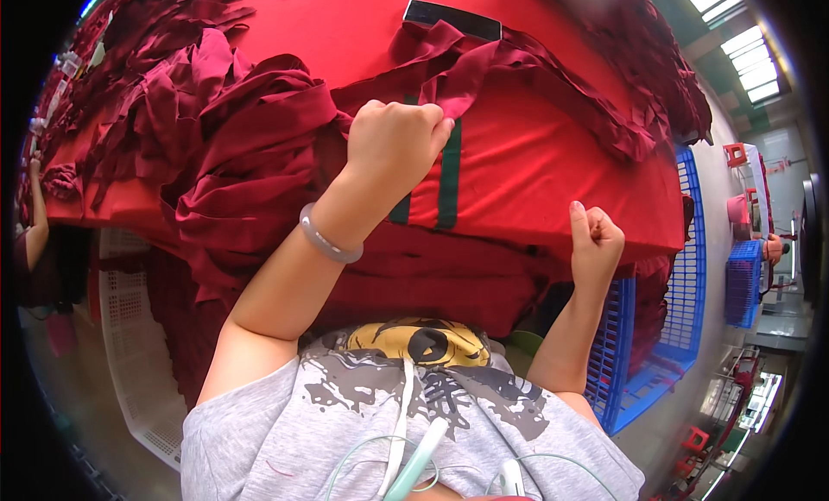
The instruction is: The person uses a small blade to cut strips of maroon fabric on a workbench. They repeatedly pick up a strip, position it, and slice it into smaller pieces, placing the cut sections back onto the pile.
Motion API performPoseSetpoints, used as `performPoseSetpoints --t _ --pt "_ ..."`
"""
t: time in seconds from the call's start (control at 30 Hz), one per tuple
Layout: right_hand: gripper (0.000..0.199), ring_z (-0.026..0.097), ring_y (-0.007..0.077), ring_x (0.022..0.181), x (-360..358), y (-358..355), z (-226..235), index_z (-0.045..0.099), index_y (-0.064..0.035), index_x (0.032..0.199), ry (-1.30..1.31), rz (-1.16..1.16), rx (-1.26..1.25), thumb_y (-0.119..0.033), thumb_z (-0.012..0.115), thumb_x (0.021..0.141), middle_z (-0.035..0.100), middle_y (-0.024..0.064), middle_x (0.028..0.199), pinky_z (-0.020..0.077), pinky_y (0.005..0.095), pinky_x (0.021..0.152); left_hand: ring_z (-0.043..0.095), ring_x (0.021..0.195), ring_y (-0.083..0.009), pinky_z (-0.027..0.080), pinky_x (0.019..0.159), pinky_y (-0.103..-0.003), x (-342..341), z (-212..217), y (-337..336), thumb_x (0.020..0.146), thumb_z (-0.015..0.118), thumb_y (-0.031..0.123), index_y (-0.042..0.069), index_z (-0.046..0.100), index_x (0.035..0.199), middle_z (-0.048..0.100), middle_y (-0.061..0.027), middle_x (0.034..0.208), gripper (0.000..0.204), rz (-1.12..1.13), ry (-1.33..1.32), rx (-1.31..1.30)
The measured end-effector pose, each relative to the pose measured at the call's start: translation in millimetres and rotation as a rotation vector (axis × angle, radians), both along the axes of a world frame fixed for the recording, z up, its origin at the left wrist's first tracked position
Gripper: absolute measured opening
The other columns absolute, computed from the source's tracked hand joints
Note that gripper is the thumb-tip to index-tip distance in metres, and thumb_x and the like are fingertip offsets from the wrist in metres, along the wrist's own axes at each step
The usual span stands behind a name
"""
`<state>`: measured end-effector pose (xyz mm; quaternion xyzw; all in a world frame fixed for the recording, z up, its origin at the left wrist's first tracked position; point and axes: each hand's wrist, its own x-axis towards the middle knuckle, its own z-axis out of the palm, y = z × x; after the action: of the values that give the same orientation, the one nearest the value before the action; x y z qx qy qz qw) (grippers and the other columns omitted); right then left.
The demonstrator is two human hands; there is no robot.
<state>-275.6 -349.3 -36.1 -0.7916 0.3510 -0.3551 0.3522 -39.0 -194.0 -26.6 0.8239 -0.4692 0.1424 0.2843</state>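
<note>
My left hand [393, 147], with a grey bangle [330, 238] on its wrist, is raised over the table's near side. Its fingers are closed on a dark red fabric strip [462, 87], which runs back from the fingertips to a loose length lying across the table. To the right, my right hand [598, 242] is closed above the table's front edge, thumb up; whatever may be inside its curled fingers is hidden. Just left of my left hand, a big heap of dark red fabric [259, 138] spills over the edge.
The red-covered table [535, 182] has dark green stripes [449, 173]. A black phone-like slab [451, 19] lies at the back. Below stand a white basket [129, 328] on the left and a blue crate [682, 328] on the right. Another person's arm [37, 216] shows far left.
</note>
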Motion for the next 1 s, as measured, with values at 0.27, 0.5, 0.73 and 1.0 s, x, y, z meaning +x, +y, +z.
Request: performPoseSetpoints --t 0.27,0.5,0.73,1.0 --pt "0.051 0.021 0.0045 0.056 40 37 3 0.028 -0.0079 0.061 0.025 0.231 0.214 -0.019 0.066 0.094 0.024 -0.0058 0.059 0.0181 0.0283 0.047 0.062 0.065 -0.0250 0.047 0.062 -0.030 8 54 37 0.091 0.063 0.010 -0.001 0.068 0.099 0.066 -0.0139 0.078 0.014 -0.110 0.461 -0.298" --pt "0.038 0.031 0.0002 0.050 44 48 5 0.057 -0.0061 0.066 -0.070 0.462 0.669 -0.027 0.061 0.097 0.044 -0.0055 0.056 0.0217 0.0216 0.044 0.066 0.074 -0.0240 0.048 0.065 -0.031 10 49 57 0.081 0.072 0.033 -0.001 0.068 0.100 0.069 -0.0203 0.092 0.039 -0.155 0.401 0.226" --pt "0.045 0.041 0.0071 0.048 58 63 -3 0.058 -0.0023 0.117 -0.317 0.719 1.299 -0.043 0.050 0.100 0.063 0.0092 0.083 0.0301 0.0201 0.044 0.049 0.067 -0.0075 0.039 0.058 -0.025 16 61 73 0.079 0.072 -0.002 -0.004 0.065 0.085 0.055 -0.0007 0.070 0.008 -0.891 0.925 -0.052" --pt "0.034 0.052 0.0150 0.052 73 -25 20 0.059 -0.0132 0.119 -1.095 0.258 1.159 -0.039 0.054 0.098 0.065 0.0081 0.088 0.0402 0.0274 0.048 0.041 0.065 0.0016 0.032 0.055 -0.018 12 43 79 0.093 0.066 0.015 -0.001 0.067 0.084 0.052 0.0092 0.070 0.019 -0.454 1.131 -0.301"
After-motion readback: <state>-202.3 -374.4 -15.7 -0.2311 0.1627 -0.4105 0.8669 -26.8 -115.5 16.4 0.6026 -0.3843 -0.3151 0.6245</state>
